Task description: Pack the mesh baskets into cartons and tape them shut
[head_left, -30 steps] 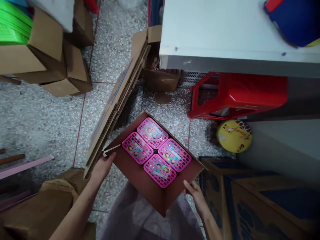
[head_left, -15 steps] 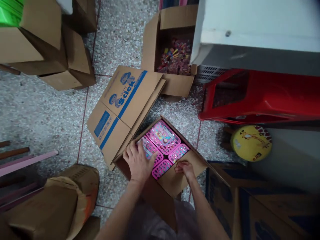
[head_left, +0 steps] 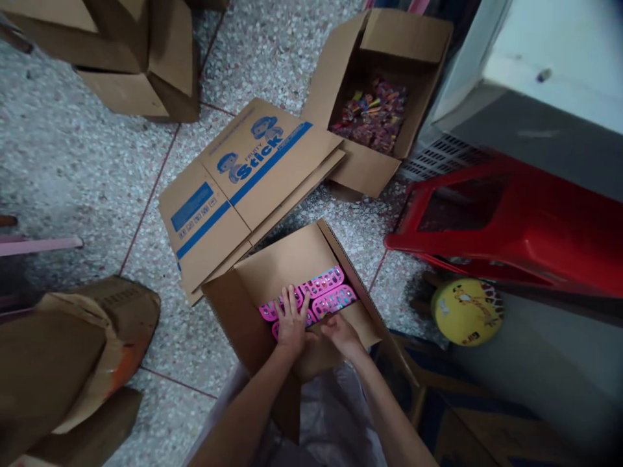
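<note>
A: What are the hands doing, from where you stand?

B: The left hand (head_left: 292,324) lies spread, back upward, over the pink plastic cases (head_left: 335,299) with rounded corners and small bright prints; its grip is released, fingers laid across them; the right hand (head_left: 341,334) is just beside it, fingers curled, by the edge of the tan cardboard near flap (head_left: 316,363); whether that grip grasps the flap or only rests against it, I cannot tell.

A: And where do the cases sit?

B: Inside the deep brown cardboard box (head_left: 236,321), right in front of the person's pale greyish clothing (head_left: 335,415); 2 flaps are folded inward, the near flap and the tan cardboard far flap (head_left: 287,256); the cases show in the strip between them, partly covered by the left hand.

A: What about the things around it?

B: Just beyond the box lie flattened brown cartons (head_left: 228,194) with blue stripes and the words "FRUITY Stick"; past those is a brown carton (head_left: 335,71) with its flaps spread, holding a heap of small multicoloured pieces (head_left: 377,117); to the person's right are a red plastic stool (head_left: 525,227) and a round yellow seat (head_left: 467,311) bearing a giraffe picture; underfoot is a grey speckled floor (head_left: 87,168) with thin red lines.
</note>
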### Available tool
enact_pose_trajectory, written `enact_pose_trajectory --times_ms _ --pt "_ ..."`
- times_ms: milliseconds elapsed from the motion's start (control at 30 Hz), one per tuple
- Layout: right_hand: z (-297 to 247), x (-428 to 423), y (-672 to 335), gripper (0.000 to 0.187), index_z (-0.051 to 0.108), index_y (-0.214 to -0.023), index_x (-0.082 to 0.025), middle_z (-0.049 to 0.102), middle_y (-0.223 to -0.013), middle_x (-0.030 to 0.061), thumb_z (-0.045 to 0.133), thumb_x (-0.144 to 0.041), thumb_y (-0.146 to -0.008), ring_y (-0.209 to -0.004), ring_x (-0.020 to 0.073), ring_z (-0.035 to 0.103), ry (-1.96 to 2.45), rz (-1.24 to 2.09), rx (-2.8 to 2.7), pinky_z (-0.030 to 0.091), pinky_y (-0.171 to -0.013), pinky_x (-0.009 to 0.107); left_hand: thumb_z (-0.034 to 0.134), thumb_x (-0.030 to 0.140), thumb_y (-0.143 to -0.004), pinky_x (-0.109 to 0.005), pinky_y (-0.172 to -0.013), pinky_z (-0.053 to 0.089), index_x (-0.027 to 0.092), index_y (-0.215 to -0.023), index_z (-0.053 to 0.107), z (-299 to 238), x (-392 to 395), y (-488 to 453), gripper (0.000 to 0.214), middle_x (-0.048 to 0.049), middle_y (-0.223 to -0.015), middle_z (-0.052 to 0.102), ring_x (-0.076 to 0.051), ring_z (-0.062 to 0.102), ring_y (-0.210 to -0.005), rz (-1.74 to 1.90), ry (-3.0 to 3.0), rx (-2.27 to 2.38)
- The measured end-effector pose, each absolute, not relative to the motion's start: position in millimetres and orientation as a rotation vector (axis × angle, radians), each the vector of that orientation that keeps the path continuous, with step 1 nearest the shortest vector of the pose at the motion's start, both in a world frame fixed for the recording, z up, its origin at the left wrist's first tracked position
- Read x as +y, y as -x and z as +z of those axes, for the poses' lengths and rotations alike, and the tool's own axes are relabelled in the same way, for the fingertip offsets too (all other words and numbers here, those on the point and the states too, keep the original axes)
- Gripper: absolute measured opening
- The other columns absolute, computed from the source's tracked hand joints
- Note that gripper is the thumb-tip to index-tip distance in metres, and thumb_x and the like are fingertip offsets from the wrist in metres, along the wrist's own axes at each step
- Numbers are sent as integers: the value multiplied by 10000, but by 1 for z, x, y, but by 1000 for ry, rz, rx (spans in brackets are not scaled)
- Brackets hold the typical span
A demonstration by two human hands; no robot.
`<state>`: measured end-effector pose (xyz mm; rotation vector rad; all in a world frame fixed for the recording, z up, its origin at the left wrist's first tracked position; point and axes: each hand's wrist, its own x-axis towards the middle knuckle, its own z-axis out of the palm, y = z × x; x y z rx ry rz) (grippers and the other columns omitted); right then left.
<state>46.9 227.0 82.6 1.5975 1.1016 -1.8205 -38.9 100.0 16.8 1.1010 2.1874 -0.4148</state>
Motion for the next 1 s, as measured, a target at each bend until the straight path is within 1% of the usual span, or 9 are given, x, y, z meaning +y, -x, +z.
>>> enact_pose_trajectory --times_ms 100,167,333,500,567,633,733,867,1000 --pt "140 288 -55 342 682 -933 -193 718 -714 12 692 -507 -799 -537 153 621 -1421 -2031 1242 464 -519 255 877 644 -525 -704 -1153 80 270 -1584 160 21 98 41 1332 -225 -1640 89 -482 40 -1501 -435 -1102 2194" --pt "152 333 -59 421 665 -968 -192 712 -716 39 583 -589 -855 -548 152 607 -1727 -2033 1542 482 -569 271 891 647 -484 -713 -1150 80 272 -1582 166 23 98 42 1368 -228 -1638 94 -482 31 -1501 -443 -1094 2181" --pt "72 327 -30 654 671 -1153 -138 700 -1150 197 398 -664 -878 -1079 329 641 -1893 -1368 1920 508 -871 447 924 522 -519 -746 -1139 66 246 -1580 213 16 105 34 1307 -229 -1636 113 -494 0 -1495 -348 -1063 2170" --pt "-5 220 2 686 412 -1474 -86 352 -1519 303 320 -534 -964 -1367 444 331 -2029 -869 2111 259 -1044 685 728 371 -807 -673 -1176 182 201 -1444 524 53 109 64 690 -184 -1622 233 -439 160 -1500 -264 -981 2032" --pt "-17 206 0 669 363 -1503 -89 385 -1482 307 304 -506 -983 -1315 440 370 -1992 -579 2272 259 -1029 677 692 373 -840 -569 -1185 297 239 -1398 577 91 93 107 585 -145 -1564 396 -374 354 -1449 46 -1049 1834" --pt "-25 209 -7 659 364 -1505 -104 479 -1387 286 293 -511 -992 -1220 419 449 -1884 -386 2374 318 -990 628 502 320 -971 -409 -1165 387 385 -1472 450 127 64 162 508 -4 -1520 486 -230 460 -1396 405 -1136 1850" --pt "-30 223 -18 681 386 -1482 -77 540 -1257 280 283 -536 -989 -1130 412 494 -1775 -328 2364 369 -918 576 457 351 -981 -471 -1139 397 284 -1530 355 141 21 229 562 -94 -1472 523 -280 504 -1345 634 -885 2532" --pt "-34 243 -28 697 453 -1416 -60 571 -1134 250 288 -575 -977 -1071 396 518 -1701 -392 2362 397 -860 522 152 550 -1006 -509 -1171 339 148 -1482 429 80 30 243 682 -165 -1488 493 -311 449 -1391 879 -871 2406" --pt "-36 250 -32 679 463 -1395 -80 569 -1171 232 269 -582 -982 -1079 374 529 -1687 -486 2411 406 -862 486 170 491 -1017 -491 -1216 236 156 -1454 451 13 100 212 618 -135 -1531 451 -279 374 -1443 962 -926 2493"
